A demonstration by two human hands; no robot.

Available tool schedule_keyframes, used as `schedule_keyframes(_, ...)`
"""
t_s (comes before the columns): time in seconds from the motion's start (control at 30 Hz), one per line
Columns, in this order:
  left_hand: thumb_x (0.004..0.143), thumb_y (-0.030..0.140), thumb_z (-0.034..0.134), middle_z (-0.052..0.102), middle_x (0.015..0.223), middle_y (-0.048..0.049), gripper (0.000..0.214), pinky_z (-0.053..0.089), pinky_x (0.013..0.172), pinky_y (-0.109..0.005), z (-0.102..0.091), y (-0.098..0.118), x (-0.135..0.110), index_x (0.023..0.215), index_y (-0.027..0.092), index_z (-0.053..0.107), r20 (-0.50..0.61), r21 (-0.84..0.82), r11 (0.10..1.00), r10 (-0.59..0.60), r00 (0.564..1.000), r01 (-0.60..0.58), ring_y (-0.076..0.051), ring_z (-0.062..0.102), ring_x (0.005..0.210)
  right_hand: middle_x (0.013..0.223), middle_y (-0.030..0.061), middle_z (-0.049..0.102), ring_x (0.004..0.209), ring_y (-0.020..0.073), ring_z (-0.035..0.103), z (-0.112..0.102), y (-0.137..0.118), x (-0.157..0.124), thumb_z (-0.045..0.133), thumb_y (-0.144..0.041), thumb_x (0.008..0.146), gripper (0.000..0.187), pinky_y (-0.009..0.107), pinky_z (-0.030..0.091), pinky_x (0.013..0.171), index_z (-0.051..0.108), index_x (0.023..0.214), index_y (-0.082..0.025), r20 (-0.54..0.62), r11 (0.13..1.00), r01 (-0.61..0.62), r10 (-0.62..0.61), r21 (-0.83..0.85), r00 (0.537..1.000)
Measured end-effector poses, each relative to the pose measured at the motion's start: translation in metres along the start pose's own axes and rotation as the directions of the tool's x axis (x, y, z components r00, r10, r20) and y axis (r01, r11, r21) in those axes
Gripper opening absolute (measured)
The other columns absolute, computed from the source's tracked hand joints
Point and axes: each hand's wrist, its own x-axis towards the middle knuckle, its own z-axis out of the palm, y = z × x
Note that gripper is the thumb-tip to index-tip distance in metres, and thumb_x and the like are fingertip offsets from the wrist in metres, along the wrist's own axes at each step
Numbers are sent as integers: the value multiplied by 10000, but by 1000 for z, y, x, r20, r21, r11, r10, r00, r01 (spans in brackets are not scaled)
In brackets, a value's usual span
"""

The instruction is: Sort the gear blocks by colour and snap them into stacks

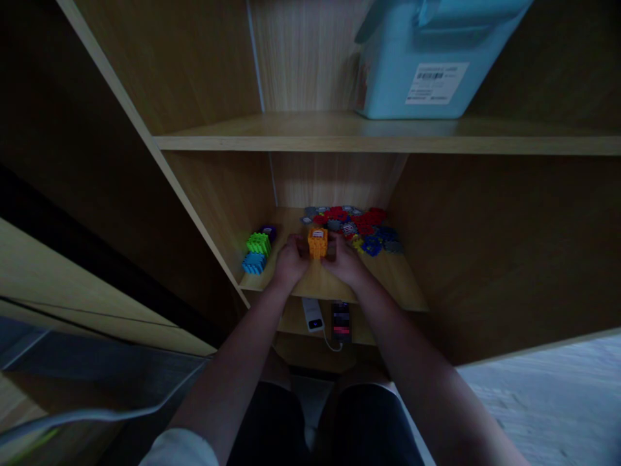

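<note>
A stack of orange notched plastic building pieces (317, 242) stands on the middle shelf, with a pale label on its top. My left hand (291, 260) is at its left side, fingers curled against it. From the right, my right hand (344, 260) closes on the same stack with thumb and fingers. Left of my left hand sit a lime green stack (259, 244), a light blue stack (254, 263) and a dark purple one (268, 232). Beyond my right hand lies a loose spread of red pieces (366, 222), blue pieces (372, 244), and grey and yellow ones.
A light blue plastic bin (388, 84) with a barcode label stands on the shelf above (310, 141). Below, a white power bank (313, 315) is cabled to a phone (341, 322). Wooden side panels (485, 246) bound the compartment, and a pale cable (111, 414) hangs at lower left.
</note>
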Motion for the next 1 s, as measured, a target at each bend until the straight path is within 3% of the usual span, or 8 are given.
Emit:
schedule_keyframes(0.2, 847, 90, 653, 810, 1021, -91, 421, 603, 824, -410, -1, 4, -1, 1243, 207, 574, 5, 16, 1000, -25, 1000, 25, -281, 787, 933, 1228, 120, 765, 1176, 347, 715, -2, -2, 0, 848, -282, 773, 758, 560, 552, 1069, 516, 1454, -250, -5, 992, -17, 17, -127, 1000)
schedule_keyframes(0.43, 826, 93, 694, 799, 944, -45, 427, 588, 783, -367, -3, 5, -2, 1219, 225, 592, 18, -14, 1000, -4, 1000, 4, -244, 769, 850, 1286, 126, 747, 1206, 329, 709, -3, -1, 1, 846, -277, 793, 768, 542, 544, 1082, 478, 1467, -248, 32, 993, -39, 42, -109, 999)
schedule_keyframes(0.63, 854, 153, 744, 794, 986, -25, 412, 567, 797, -308, -7, 12, -4, 1228, 232, 591, 73, 23, 998, -60, 996, 58, -201, 766, 891, 1259, 127, 757, 1209, 337, 705, -5, -7, 1, 839, -257, 792, 745, 532, 533, 1093, 505, 1457, -222, 35, 989, -71, 76, -130, 997)
schedule_keyframes(1.0, 830, 136, 757, 783, 977, -27, 404, 553, 782, -321, -6, 12, -3, 1194, 225, 603, 62, 3, 999, -55, 997, 55, -209, 753, 875, 1272, 119, 752, 1212, 340, 704, -7, -8, 0, 861, -290, 785, 752, 552, 536, 1096, 514, 1451, -246, 42, 993, -62, 67, -102, 997)
